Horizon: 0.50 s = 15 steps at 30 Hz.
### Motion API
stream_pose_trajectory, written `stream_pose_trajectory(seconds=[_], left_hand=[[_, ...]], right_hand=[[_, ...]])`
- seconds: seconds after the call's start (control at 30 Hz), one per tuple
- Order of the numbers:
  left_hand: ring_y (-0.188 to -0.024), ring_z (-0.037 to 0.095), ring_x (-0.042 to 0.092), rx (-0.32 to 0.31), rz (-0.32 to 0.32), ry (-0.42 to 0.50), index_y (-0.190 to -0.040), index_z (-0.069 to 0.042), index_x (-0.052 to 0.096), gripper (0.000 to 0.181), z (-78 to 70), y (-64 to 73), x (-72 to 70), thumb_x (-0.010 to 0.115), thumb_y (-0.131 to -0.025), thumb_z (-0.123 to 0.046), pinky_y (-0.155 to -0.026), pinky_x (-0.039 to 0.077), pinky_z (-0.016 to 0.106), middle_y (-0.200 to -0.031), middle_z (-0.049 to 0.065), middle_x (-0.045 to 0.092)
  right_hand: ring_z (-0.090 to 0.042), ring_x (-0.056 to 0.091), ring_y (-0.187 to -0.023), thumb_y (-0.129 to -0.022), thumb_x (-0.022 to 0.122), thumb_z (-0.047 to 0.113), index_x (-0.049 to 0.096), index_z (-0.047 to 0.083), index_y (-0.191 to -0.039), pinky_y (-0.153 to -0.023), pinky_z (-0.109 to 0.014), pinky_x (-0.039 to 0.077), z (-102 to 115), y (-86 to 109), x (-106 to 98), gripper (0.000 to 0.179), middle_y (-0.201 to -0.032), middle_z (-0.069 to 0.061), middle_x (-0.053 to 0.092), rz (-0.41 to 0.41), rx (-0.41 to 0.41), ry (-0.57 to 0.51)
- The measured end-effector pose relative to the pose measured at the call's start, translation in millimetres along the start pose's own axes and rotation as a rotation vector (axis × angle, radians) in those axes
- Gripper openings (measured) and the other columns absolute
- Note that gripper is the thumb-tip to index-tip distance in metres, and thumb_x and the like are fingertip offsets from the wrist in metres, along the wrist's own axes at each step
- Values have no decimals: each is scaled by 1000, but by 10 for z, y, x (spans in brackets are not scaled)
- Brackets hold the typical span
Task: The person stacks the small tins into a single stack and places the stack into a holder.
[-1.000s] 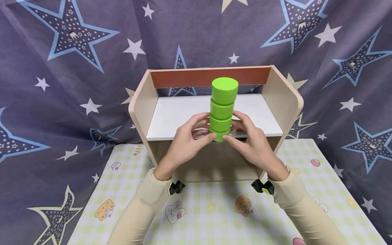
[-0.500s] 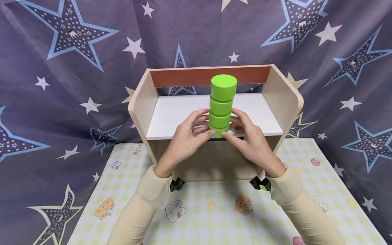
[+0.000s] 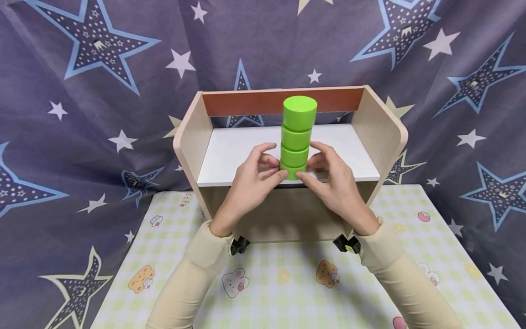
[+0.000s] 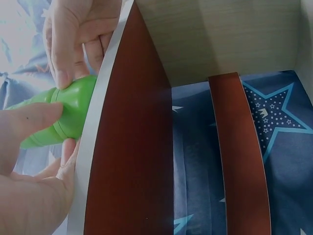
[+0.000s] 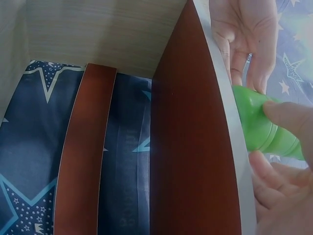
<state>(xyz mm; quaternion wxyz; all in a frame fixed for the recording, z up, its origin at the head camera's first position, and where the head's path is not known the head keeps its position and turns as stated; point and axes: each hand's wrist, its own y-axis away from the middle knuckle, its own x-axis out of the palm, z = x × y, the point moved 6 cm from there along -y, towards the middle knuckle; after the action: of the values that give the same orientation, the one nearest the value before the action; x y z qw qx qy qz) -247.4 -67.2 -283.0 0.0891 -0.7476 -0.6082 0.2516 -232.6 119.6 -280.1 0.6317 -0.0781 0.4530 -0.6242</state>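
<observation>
A tall lime-green stacked container (image 3: 297,132) stands upright at the front edge of the white shelf (image 3: 238,155). It has several round sections, split by grooves, under a flat top; what is inside does not show. From the left, my left hand (image 3: 255,183) holds its bottom section, thumb in front and the other fingers curled beside it. My right hand (image 3: 337,183) grips the same section from the right, the two thumbs close together. In the left wrist view the container's base (image 4: 80,103) meets the white board edge; the right wrist view shows the same contact.
A wooden two-level rack (image 3: 390,123) has raised side panels and a brown back rail (image 3: 246,104). It stands on a table with a green checked cloth (image 3: 283,297). Behind hangs a dark star-patterned curtain (image 3: 148,55). Black wrist-worn devices (image 3: 239,245) sit at both cuffs.
Both hands and the green stacked container have shifted slightly away from me, further over the shelf. The fingers, reaching along its sides before, now sit lower and more curled.
</observation>
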Motion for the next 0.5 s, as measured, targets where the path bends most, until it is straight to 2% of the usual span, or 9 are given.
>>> stream_pose_trajectory(seconds=[0.5], left_hand=[[-96,18,69,-28,-15,-61,-141,-8,46,56,1,0,0,73,-92,-9,-91,55,25,-100,8,64]], right_hand=[[-19,66,-87,-88,79,12,46,5,-141,-83,-39,58,4,-4,21,63,-95,-6,67,-23,20,28]])
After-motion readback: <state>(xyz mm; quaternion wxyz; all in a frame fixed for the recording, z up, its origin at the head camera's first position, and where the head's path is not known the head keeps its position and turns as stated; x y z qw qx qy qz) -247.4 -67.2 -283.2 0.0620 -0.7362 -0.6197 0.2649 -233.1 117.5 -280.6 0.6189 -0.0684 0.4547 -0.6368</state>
